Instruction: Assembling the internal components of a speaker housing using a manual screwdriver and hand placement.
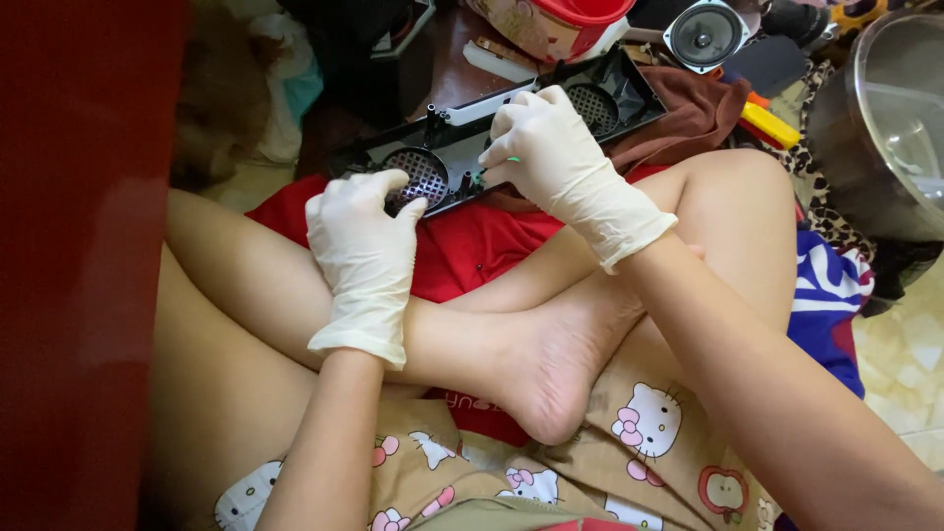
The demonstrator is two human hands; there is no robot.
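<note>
- While I watch from the head view, the left hand (362, 258), gloved, has its fingers curled over the near edge of the black speaker housing (492, 133), thumb and forefinger pinching the rim beside the left mesh grille (421, 175).
- The right hand (551, 147), also gloved, is closed around a thin tool with a green tip (512, 159), which is all I can see of it; what kind of tool, I cannot tell.
- The housing lies tilted across the person's lap, one end on the red cloth (472, 246), the other propped toward the brown cloth (688, 113). I judge that unsteady: a hard push with the tool could rock it or slide it off.
- If the tip skids, it could poke the mesh or the left fingers just beside it.
- Bare legs lie right under the work; a dropped part or tool would land there.
- A loose speaker driver (704, 35) sits near the far end, easily knocked.
</note>
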